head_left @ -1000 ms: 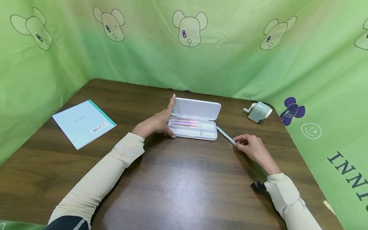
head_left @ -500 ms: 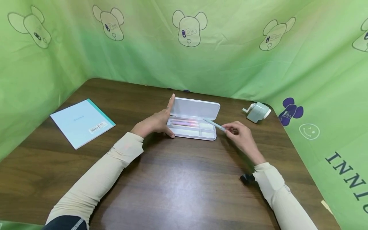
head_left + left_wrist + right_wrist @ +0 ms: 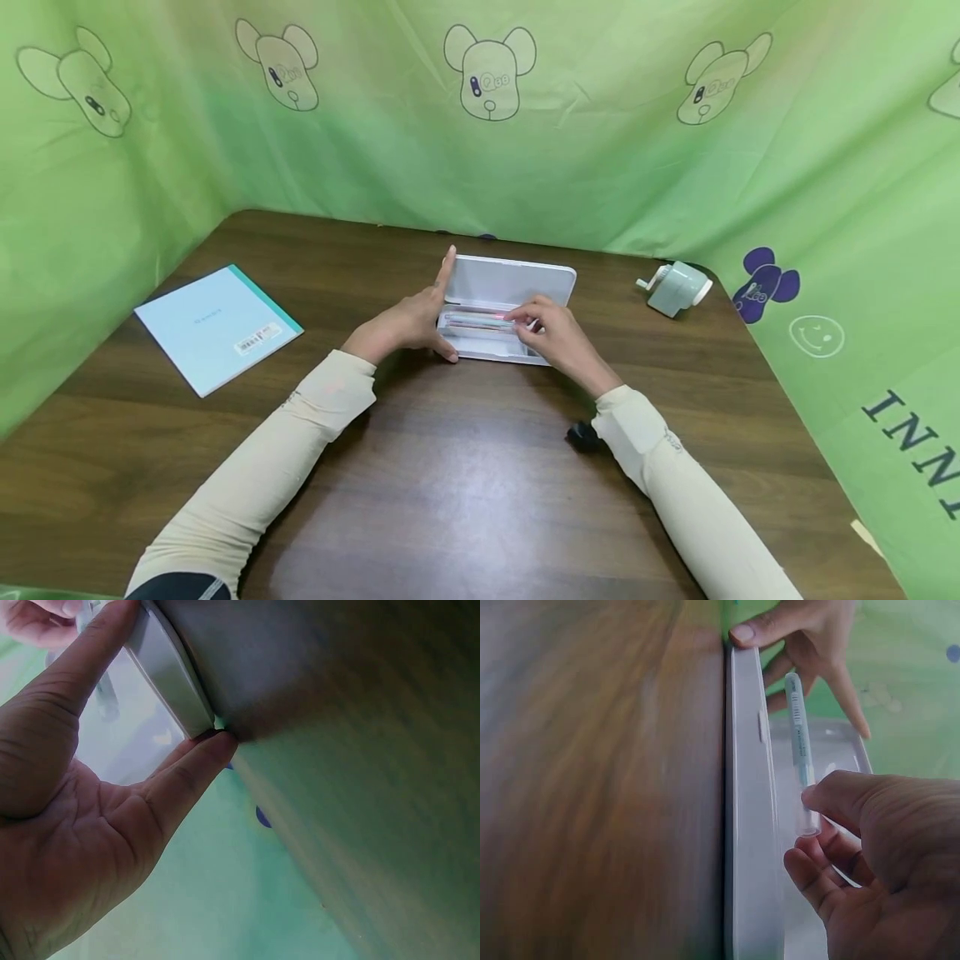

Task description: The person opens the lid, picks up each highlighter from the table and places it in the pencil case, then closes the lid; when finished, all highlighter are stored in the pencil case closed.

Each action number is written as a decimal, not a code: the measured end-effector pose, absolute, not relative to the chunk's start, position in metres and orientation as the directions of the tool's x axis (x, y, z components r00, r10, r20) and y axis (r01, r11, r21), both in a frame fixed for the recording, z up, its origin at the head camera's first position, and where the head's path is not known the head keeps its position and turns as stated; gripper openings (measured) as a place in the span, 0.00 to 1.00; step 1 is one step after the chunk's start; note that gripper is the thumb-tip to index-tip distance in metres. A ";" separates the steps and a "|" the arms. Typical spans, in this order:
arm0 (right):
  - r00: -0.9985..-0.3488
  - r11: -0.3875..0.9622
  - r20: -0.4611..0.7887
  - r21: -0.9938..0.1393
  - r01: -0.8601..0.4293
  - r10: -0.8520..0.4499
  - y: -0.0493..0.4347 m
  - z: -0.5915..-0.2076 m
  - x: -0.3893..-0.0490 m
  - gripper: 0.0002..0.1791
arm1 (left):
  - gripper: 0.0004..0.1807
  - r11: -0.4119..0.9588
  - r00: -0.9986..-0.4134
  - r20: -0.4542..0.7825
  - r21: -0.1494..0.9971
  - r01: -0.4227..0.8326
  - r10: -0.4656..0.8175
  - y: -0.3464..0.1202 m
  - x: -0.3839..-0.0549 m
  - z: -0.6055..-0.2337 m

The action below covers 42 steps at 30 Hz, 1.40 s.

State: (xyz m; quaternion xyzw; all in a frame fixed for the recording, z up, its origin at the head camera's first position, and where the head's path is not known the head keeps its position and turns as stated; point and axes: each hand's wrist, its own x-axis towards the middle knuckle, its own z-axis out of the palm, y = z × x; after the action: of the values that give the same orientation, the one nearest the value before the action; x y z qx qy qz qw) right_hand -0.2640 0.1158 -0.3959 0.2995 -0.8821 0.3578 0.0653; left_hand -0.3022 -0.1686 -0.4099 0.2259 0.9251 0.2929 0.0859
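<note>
A white pencil case (image 3: pixel 487 346) lies with its lid (image 3: pixel 498 282) raised; its tray has compartments, and pinkish pens (image 3: pixel 504 316) lie in the back one. My left hand (image 3: pixel 408 321) grips the left end of the case, thumb at the front corner and index finger up along the lid's edge. Over the tray, my right hand (image 3: pixel 555 337) pinches a slim pale pen (image 3: pixel 800 742) near one end, between thumb and fingers. A barcode label shows on the pen's clear barrel. In the head view it overlaps the back compartment, its far end pointing toward my left hand.
On the left of the brown wooden table (image 3: pixel 450 483) lies a light blue notebook (image 3: pixel 213 329) with a teal spine. A grey-green crank pencil sharpener (image 3: pixel 677 289) stands at the back right. Green printed cloth (image 3: pixel 390 150) hangs behind and along the sides.
My right hand has lifted the pen from the table right of the case and carried it left, over the tray. My left hand has stayed on the case.
</note>
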 end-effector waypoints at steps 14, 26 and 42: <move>-0.872 0.635 0.378 -0.600 -0.486 -0.310 0.128 -0.387 -0.259 0.17 | 1.05 0.717 -0.886 0.003 0.586 0.377 0.463 -0.173 -0.340 -0.452; -0.979 0.474 0.206 -0.863 -0.177 0.010 0.159 -0.392 -0.264 0.33 | 1.05 0.727 -0.892 -0.001 0.580 0.368 0.453 -0.173 -0.346 -0.457; -0.975 0.273 0.049 -0.956 -0.108 -0.215 0.166 -0.391 -0.268 0.30 | 0.50 0.715 -0.892 -0.064 0.624 0.313 0.447 -0.163 -0.263 -0.365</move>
State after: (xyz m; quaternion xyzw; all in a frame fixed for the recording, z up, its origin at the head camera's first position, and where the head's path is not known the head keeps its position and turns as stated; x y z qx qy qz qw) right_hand -0.2683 0.1660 -0.3912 0.1012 -0.7967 0.5942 -0.0449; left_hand -0.2629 -0.1634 -0.3651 0.2066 0.9201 0.3156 0.1057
